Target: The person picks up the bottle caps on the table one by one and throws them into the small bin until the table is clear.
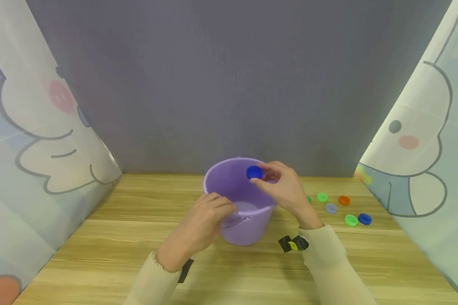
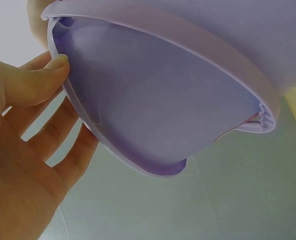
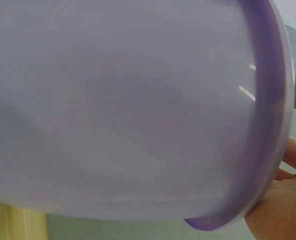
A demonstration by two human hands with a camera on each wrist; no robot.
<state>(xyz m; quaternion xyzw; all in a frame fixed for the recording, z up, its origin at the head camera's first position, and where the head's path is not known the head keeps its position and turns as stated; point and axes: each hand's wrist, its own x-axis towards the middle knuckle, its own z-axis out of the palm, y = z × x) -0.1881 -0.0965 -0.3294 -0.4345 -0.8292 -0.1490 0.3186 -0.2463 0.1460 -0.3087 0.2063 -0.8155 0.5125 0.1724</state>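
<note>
A purple bucket (image 1: 241,231) stands upright on the table, its opening tilted towards me in the head view. My left hand (image 1: 206,216) grips its near-left rim. In the left wrist view the thumb (image 2: 38,85) lies on the outer side, and the fingertips go behind the rim (image 2: 100,137). My right hand (image 1: 284,186) pinches a blue bottle cap (image 1: 255,172) over the opening. A bit of orange shows beside those fingers, too small to name. In the right wrist view the bucket wall (image 3: 128,110) hides the cap and most of that hand.
On the table (image 1: 145,237), right of the bucket, lie several loose caps: green (image 1: 322,197), orange (image 1: 344,200), pale translucent (image 1: 330,208), green (image 1: 351,220) and blue (image 1: 364,219). The right wrist partly hides another green cap (image 1: 309,200). A grey panel (image 1: 233,93) stands behind.
</note>
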